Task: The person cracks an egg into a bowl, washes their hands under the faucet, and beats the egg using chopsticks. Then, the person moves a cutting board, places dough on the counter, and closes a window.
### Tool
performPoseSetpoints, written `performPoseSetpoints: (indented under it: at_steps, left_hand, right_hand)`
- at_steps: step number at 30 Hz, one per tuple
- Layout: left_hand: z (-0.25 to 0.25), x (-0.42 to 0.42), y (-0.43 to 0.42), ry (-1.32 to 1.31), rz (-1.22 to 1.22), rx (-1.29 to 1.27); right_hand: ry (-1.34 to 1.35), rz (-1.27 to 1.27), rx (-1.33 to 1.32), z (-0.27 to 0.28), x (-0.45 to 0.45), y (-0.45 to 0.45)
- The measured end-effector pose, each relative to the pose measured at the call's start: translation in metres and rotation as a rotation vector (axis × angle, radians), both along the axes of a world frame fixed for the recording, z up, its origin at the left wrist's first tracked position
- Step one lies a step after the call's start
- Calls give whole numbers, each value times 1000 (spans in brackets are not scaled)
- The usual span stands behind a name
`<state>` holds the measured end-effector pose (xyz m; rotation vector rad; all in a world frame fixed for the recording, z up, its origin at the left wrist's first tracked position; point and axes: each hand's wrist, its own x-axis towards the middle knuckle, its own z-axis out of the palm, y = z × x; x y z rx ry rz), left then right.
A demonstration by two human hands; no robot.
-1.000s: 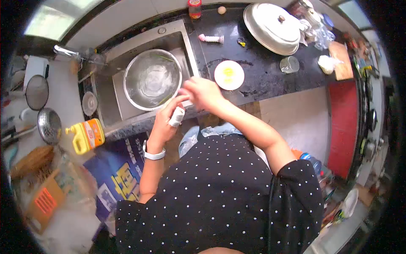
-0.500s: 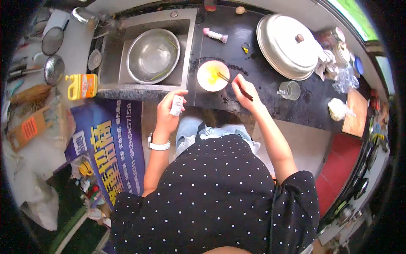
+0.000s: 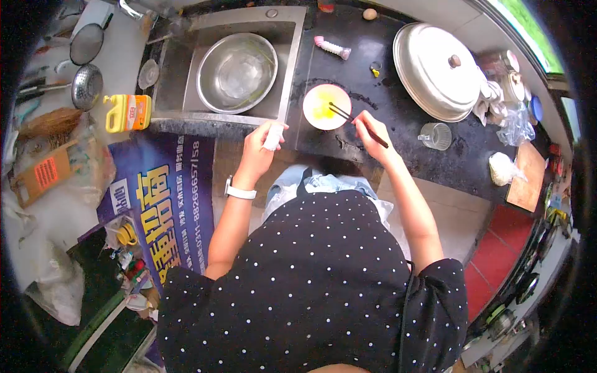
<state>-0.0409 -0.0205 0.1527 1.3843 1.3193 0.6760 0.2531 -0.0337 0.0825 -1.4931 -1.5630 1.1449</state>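
A white bowl [image 3: 309, 116] with yellow beaten egg [image 3: 321, 108] in it stands near the counter's front edge. My right hand [image 3: 373, 135] is closed around dark chopsticks [image 3: 380, 141], whose slightly parted tips reach over the egg. Left of the bowl, my left hand [image 3: 260, 149] is held at the counter's edge with its fingers curled about a crumpled white tissue [image 3: 272, 137]. It does not touch the bowl.
A metal basin [image 3: 237, 73] sits in the sink [image 3: 290, 74] at left. On the counter are a large domed lid [image 3: 432, 68], a glass mug [image 3: 436, 136], a pink-and-white tube [image 3: 333, 47] and an egg [image 3: 370, 13]. A yellow jug [image 3: 127, 113] stands left of the sink.
The whole view has shifted a little to the right. The chopsticks have moved within the bowl and their tips now stand farther apart. My left hand has turned slightly, still with the tissue.
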Motion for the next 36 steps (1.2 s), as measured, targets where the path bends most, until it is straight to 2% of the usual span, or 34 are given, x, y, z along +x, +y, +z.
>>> performPoseSetpoints:
  at_steps: [3,4,8,11,12,13,15,18,21,24,27,29,31,33,34,36]
  left_hand:
    - [-4,-4,1,-33,8,19]
    - [-5,-5,0,-34,15,15]
    - [-12,-11,-4,-3,12,-10]
    - [-12,-12,-2,9,4,-34]
    - [-14,-13,-1,3,11,-29]
    - [-16,-14,0,-3,19,-24]
    - [-18,-17,2,-7,24,-13]
    - [-23,-19,0,-9,35,-4]
    - [-24,-19,-1,-5,51,-17]
    - [-24,-19,-3,18,48,-28]
    - [-31,-20,-3,0,51,-35]
    - [-32,-23,-8,-4,64,-37]
    - [-31,-23,-11,26,61,-48]
    - [-35,-23,-12,30,49,-39]
    - [-35,-23,-12,22,53,-41]
    - [-33,-23,-13,6,61,-47]
  right_hand:
    - [43,6,-45,8,-6,-3]
    - [36,-39,25,10,-7,-2]
    - [-80,22,-61,1,-4,-4]
    - [90,-70,76,16,-16,-7]
    - [10,-134,81,15,-17,-4]
    - [-124,-112,2,17,-14,-2]
    - [-55,-34,-14,8,-14,-5]
    - [44,-45,53,13,-17,-10]
    - [-35,-92,-14,3,-12,-9]
    - [37,39,-6,4,-12,-14]
    - [-52,-148,95,1,-17,-6]
    - [-92,-34,73,-5,-13,-4]
    - [2,74,-28,3,-15,-7]
    - [50,-1,81,4,-17,-4]
    - [-37,-79,82,4,-16,-2]
    - [-111,-28,25,-4,-11,-2]
